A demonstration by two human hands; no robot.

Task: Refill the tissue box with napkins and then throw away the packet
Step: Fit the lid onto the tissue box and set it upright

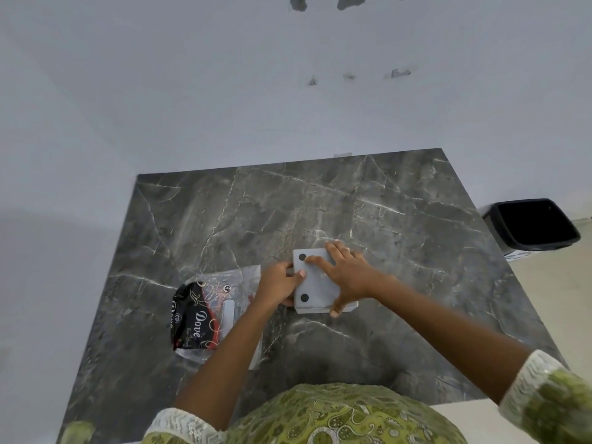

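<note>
A square grey tissue box [315, 288] lies on the dark marble table [320, 203], its flat face with black round pads turned up. My left hand [277, 283] grips its left side, thumb on top. My right hand [347, 274] lies spread over the box's right part, fingers on its top face and thumb at the near edge. The napkin packet [205, 315], clear plastic with a black and red "Dove" print, lies flat on the table to the left of the box, partly under my left forearm.
A black waste bin [533, 224] stands on the floor beyond the table's right edge. A pale wall runs along the table's far side and left side. My green patterned clothing fills the bottom of the view.
</note>
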